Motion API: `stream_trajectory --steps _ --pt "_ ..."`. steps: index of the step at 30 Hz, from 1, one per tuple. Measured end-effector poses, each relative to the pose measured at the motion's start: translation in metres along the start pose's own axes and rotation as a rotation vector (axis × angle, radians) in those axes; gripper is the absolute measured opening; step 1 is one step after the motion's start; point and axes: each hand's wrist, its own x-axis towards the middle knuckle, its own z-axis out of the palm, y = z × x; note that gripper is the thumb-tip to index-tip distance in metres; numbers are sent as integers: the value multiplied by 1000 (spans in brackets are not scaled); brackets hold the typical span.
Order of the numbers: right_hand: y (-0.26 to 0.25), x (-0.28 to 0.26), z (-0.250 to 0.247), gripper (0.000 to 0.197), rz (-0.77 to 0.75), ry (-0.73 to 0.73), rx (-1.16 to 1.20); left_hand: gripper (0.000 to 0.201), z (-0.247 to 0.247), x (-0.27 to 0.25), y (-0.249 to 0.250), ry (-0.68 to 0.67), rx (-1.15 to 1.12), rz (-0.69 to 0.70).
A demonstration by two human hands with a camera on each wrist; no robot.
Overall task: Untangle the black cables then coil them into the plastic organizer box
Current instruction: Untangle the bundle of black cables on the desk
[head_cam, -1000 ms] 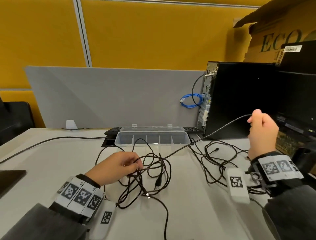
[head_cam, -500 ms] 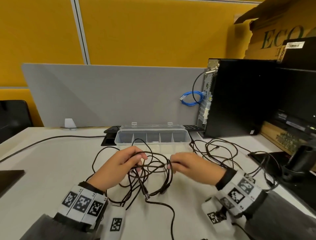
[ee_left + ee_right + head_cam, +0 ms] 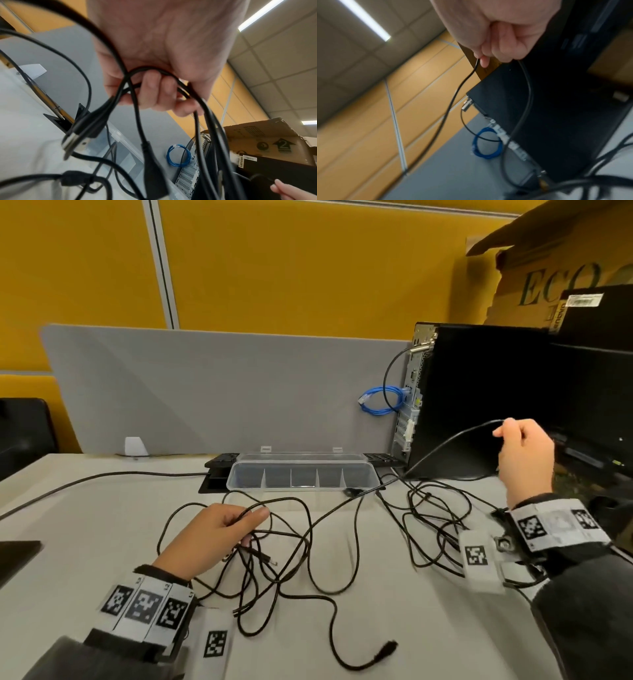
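Observation:
A tangle of black cables (image 3: pixel 284 553) sprawls over the white desk in the head view. My left hand (image 3: pixel 222 532) grips several loops of it low over the desk; the left wrist view shows the fingers (image 3: pixel 150 92) curled round the strands, with USB plugs (image 3: pixel 77 138) dangling below. My right hand (image 3: pixel 524 453) is raised at the right and pinches one black strand (image 3: pixel 445 443), which runs taut down to the tangle; its fingers (image 3: pixel 503 44) close on that strand (image 3: pixel 453 97). The clear plastic organizer box (image 3: pixel 301 475) stands open behind the cables, its compartments holding nothing.
A black computer tower (image 3: pixel 479 398) stands at the right rear with a coiled blue cable (image 3: pixel 380 402) beside it. A grey divider panel (image 3: pixel 205 392) closes the back of the desk. More black cable loops (image 3: pixel 431 518) lie at the right. A cardboard box (image 3: pixel 548 275) sits above the tower.
My right hand has left the tangle and pulled one strand up and to the right, drawing it taut. The left hand stays on the bundle, which has spread out.

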Motion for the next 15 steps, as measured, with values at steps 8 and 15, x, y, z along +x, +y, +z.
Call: stream_trajectory --steps 8,15 --pt "10 -32 29 47 -235 -216 -722 44 4 4 -3 127 -123 -71" --pt "-57 -136 86 69 -790 -992 -534 38 8 4 -5 110 -197 -35"
